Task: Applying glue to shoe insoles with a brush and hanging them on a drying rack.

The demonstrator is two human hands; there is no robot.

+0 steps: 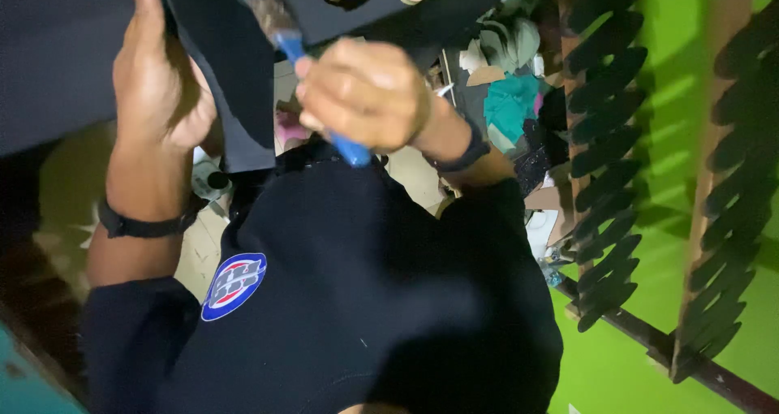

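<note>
My left hand [154, 81] lies flat against a large black sheet [65, 49], its fingers along the edge of a hanging flap [231, 73]. My right hand [365, 97] is closed around a brush with a blue handle [290, 47]. The brush's worn bristles [264, 8] touch the black sheet near the top of the view. The end of the handle sticks out below my fist. Each wrist carries a dark band. My black shirt with a round badge [234, 286] fills the lower middle of the view.
Two wooden racks [722, 73] with rows of dark sole-shaped pieces [604, 138] stand on the right against a bright green surface [673, 138]. A heap of teal and grey fabric scraps [511, 97] lies behind my right hand. A small white container [209, 178] sits below my left hand.
</note>
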